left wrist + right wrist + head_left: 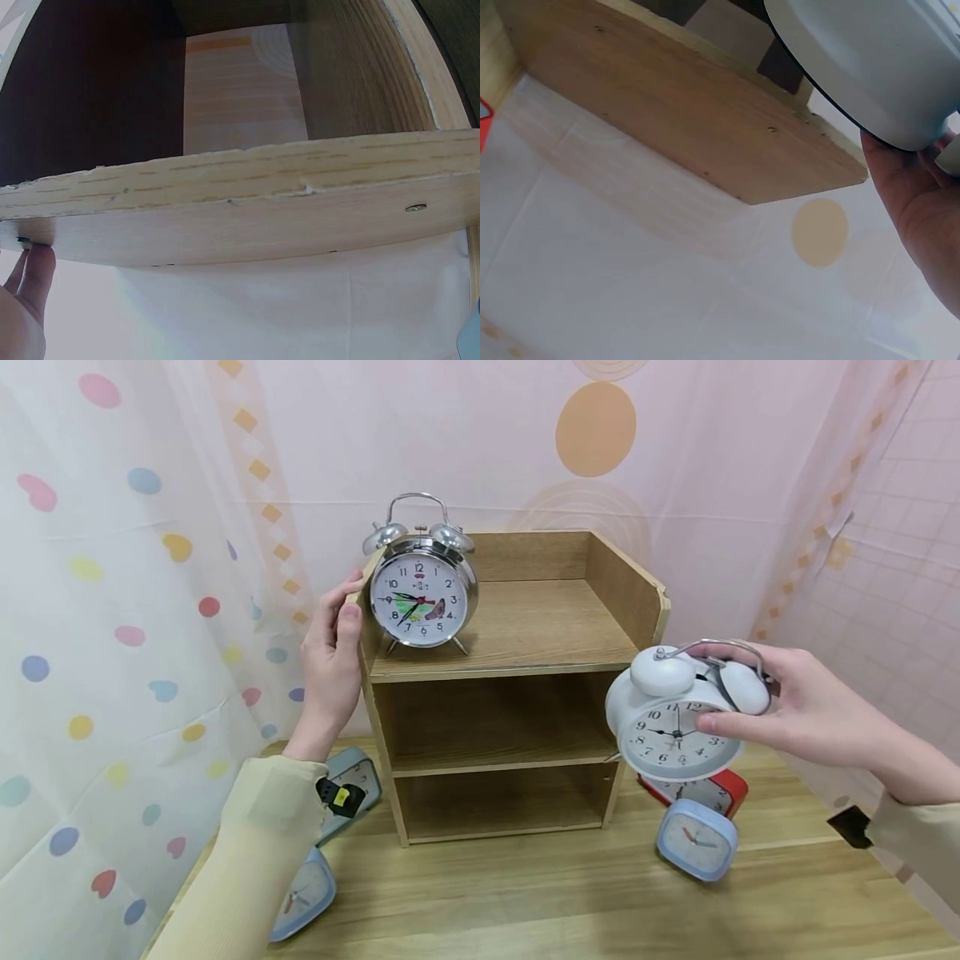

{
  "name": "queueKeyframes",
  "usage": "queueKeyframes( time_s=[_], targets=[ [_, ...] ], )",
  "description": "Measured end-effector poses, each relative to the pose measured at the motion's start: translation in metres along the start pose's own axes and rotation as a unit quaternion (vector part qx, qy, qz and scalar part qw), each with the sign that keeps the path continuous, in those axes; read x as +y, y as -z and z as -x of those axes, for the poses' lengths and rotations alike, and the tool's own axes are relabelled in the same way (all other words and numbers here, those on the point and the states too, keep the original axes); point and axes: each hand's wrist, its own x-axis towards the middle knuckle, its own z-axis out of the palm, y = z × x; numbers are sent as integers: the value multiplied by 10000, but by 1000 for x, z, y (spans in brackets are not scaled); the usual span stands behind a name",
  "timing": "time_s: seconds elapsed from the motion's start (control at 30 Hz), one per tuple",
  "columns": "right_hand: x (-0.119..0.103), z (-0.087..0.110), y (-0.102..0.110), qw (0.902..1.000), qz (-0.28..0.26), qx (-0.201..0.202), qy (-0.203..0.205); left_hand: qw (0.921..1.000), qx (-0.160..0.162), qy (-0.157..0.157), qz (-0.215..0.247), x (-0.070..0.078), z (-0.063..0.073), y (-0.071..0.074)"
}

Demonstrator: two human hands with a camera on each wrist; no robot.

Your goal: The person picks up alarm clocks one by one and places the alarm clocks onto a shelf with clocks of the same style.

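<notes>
My right hand (795, 702) holds a white twin-bell alarm clock (678, 718) in the air, just right of the shelf's front. The thumb lies across the clock face, and the other fingers are mostly hidden behind it. In the right wrist view the clock's white casing (877, 67) rests against the fingers. My left hand (333, 647) touches the outer left side of the wooden shelf (502, 672) near its top. A silver twin-bell alarm clock (420, 597) stands upright on the top board, at the left end, beside that hand.
To the shelf's right on the wooden table (495, 902) are a red clock (735, 789) and a light blue clock (697, 839). At left are a grey-green clock (352, 781) and another blue clock (311, 893), partly behind my sleeve. Patterned curtains (480, 452) hang behind.
</notes>
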Motion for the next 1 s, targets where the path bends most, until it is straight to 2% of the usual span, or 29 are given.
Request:
queueKeyframes(
  time_s=[0.1,0.37,0.67,1.0],
  targets=[
    [-7,-9,1,9999,10,-48,124,10000,1,-1,-5,0,0,0],
    [-24,-32,2,9999,-75,-47,131,10000,-4,13,-10,0,-1,1],
    [-34,-61,15,9992,-82,-86,392,10000,-2,-7,-15,0,-1,-1],
    [-44,-90,20,9993,-206,-103,302,10000,24,20,-29,-1,0,0]
  ],
)
